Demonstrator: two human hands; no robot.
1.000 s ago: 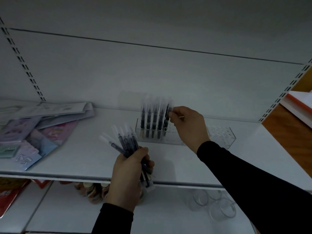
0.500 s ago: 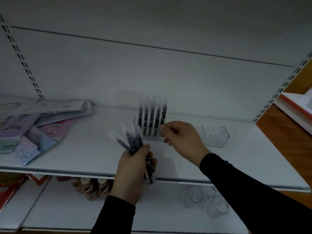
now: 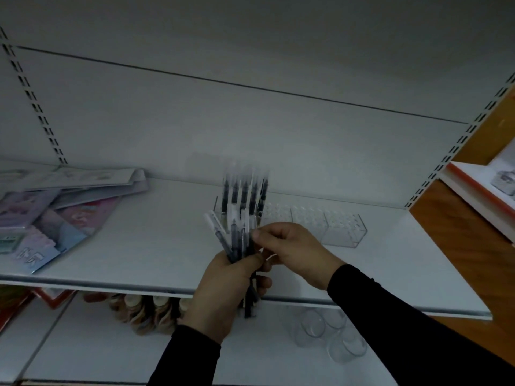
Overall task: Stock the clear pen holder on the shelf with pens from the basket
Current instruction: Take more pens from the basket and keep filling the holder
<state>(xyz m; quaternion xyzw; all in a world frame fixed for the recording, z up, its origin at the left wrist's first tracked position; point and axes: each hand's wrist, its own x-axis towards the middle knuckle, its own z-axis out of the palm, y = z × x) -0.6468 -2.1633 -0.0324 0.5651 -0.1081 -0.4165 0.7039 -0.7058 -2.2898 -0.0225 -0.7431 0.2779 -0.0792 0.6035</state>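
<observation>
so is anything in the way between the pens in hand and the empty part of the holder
Nothing visible is. The left hand grips the bunch of pens just in front of the holder; the right hand pinches one of them. The holder's right section is open, with bare shelf in front; stocked pens stand only at its left end.

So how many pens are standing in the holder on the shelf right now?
5, as far as the blur allows. The pens stand side by side at the left end of the holder. The left hand holds a bundle that could hide more.
</observation>
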